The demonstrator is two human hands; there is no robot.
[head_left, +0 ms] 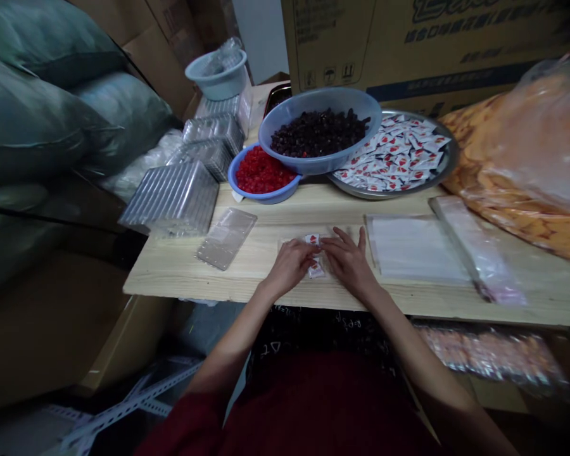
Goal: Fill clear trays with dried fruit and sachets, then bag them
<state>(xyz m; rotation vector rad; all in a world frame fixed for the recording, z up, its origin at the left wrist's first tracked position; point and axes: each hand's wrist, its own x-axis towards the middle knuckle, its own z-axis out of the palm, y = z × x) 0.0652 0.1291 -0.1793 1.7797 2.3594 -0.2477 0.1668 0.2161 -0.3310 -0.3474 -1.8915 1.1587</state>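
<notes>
In the head view, two small white packets with red marks lie between the hands near the front edge of the wooden table (275,282), the upper packet (312,239) by the fingertips of both hands and the lower packet (316,269) just below it, beside the left fingertips. The left hand (291,261) is held narrow, its fingers curled in toward the packets; whether anything is pinched in it cannot be told. The right hand (348,258) is spread wider, with some fingers raised and others reached out to the upper packet; whether that packet is gripped or only touched cannot be told either. A faint clear edge shows by the left hand, but what it belongs to is too hidden to be named. For neat placing, the packets are best steadied lightly by one hand while they are straightened by the other, with pressure kept on the flat middle so that the wrappers are not creased. The raised fingers should be kept from brushing the lower packet. Room for both wrists is given by the bare wood between the clear tray (228,237) on the left and the flat clear sleeves (415,247) on the right.
</notes>
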